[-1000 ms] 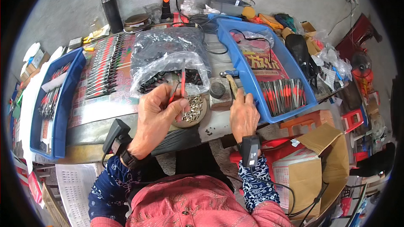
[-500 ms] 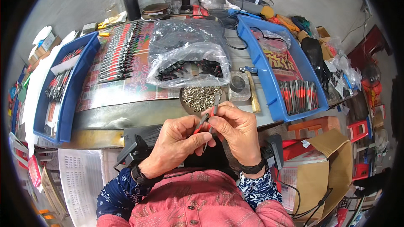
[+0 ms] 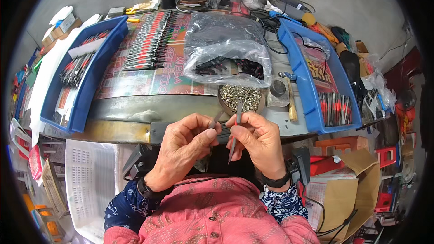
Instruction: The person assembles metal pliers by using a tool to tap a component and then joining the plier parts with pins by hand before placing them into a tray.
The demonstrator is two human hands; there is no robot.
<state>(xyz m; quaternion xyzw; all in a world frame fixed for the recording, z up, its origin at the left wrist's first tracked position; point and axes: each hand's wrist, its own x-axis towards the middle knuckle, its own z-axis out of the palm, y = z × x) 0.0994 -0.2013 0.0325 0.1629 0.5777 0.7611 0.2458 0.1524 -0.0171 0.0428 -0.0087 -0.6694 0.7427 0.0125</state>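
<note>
Between the thumb and fingers of my left hand [image 3: 187, 142] is a small dark flat strip [image 3: 218, 117], its upper end poking out and the rest hidden by the fingers. My right hand [image 3: 258, 142] pinches a slim grey-and-red strip [image 3: 232, 147] with a pointed lower end, held nearly upright. The two pieces are apart. Just beyond the hands, a round dish [image 3: 221, 105] holds many small brass-coloured metal pieces [image 3: 241, 96]. Behind it lies a clear plastic bag [image 3: 226, 29] full of small black parts.
Red-and-black slim pieces [image 3: 151, 40] lie in a row on a printed sheet at the left. Blue trays stand left [image 3: 84, 113] and right [image 3: 294, 70], both holding similar pieces. A wooden-handled hammer [image 3: 292, 108] lies beside a block [image 3: 277, 94]. Below are a white basket [image 3: 90, 185] and a cardboard box [image 3: 339, 194].
My hands have moved apart, separating the two pieces that were close together. The view has shifted, so the bench sits further right and higher in it.
</note>
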